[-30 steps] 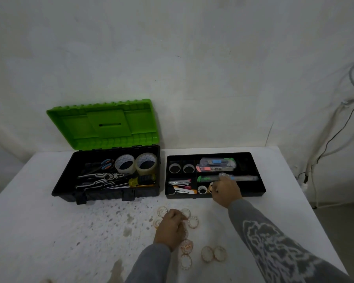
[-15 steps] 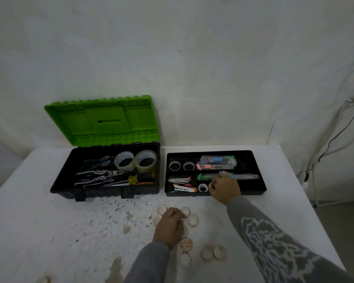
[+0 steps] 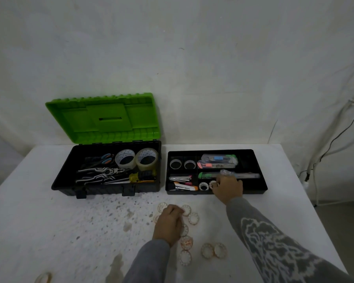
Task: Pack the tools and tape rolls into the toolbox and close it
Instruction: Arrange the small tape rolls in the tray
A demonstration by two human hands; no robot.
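In the black tray (image 3: 251, 185), centre-right, a small tape roll (image 3: 212, 184) is pinched by the right hand (image 3: 229, 187). At lower centre, loose tape rolls (image 3: 186, 242) are covered by the left hand (image 3: 169, 222), grip unclear.

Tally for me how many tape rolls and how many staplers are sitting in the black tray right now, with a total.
Tape rolls: 4
Staplers: 2
Total in the tray: 6

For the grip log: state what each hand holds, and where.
Right hand pinches a small tape roll by its rim in the tray; left hand covers table rolls, hold unclear.
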